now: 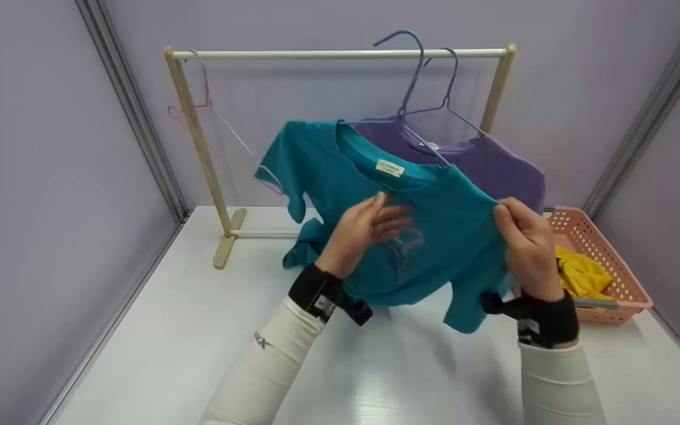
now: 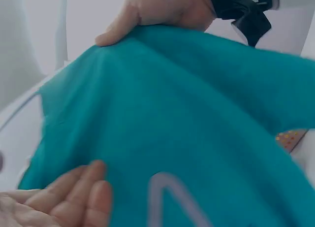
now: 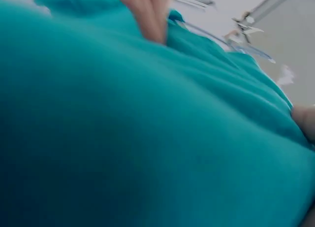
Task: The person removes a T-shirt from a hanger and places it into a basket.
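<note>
A teal T-shirt point(image 1: 328, 177) with a white neck label point(image 1: 390, 167) hangs tilted on a blue hanger point(image 1: 415, 82), whose hook rises in front of the rail. My right hand point(image 1: 529, 251) pinches the shirt's right shoulder, thumb on the near side. In front of the chest, just below the neckline, is my left hand point(image 1: 355, 233), its fingers extended and holding nothing. The left wrist view shows those fingers point(image 2: 74, 197) beside the cloth and a pale print on it. Cloth fills most of the right wrist view.
A wooden rack with a white rail point(image 1: 316, 55) stands behind. On it hang a purple shirt point(image 1: 511, 165) on another hanger point(image 1: 452, 77) and a pink hanger point(image 1: 205, 88) at left. A pink basket point(image 1: 629, 277) with yellow cloth point(image 1: 585, 274) sits at right.
</note>
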`<state>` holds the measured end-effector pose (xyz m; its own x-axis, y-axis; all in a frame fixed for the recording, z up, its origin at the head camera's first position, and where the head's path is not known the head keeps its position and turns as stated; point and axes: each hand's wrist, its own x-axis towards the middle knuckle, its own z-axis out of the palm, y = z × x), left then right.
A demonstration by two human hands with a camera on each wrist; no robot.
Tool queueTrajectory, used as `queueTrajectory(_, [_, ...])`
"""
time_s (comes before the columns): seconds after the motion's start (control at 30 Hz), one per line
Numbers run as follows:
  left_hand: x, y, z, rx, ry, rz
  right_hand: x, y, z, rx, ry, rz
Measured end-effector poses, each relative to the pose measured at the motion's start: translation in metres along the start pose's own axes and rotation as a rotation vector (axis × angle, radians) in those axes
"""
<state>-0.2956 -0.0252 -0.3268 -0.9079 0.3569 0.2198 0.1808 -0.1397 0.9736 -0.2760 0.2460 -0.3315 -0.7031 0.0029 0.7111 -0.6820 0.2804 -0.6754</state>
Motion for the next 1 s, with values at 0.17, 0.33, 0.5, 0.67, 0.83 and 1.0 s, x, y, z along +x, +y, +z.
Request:
queueTrajectory(0.17, [-0.039,0.005,-0.011,0.287,-0.097,0.057,-0.025,0.005,-0.039,0.143,-0.09,0.051])
queueTrajectory(0.33, [-0.069,-0.007,-0.031,0.412,0.226,0.407,-0.038,0.017,-0.054,0.215,-0.311,0.102])
queueTrajectory(0.5, [-0.077,-0.03,-0.062,0.701,0.447,0.339,-0.042,0.03,-0.05,0.282,-0.538,0.139])
queueTrajectory(0.67, [-0.08,-0.043,-0.083,0.811,0.282,-0.026,-0.042,0.039,-0.044,0.286,-0.54,0.178])
queueTrajectory(0.83, [-0.082,-0.054,-0.088,0.857,0.328,-0.013,-0.043,0.048,-0.039,0.147,-0.526,0.23])
queueTrajectory(1.0, [-0.083,-0.067,-0.085,0.967,0.394,0.095,-0.041,0.053,-0.03,-0.233,-0.578,0.349])
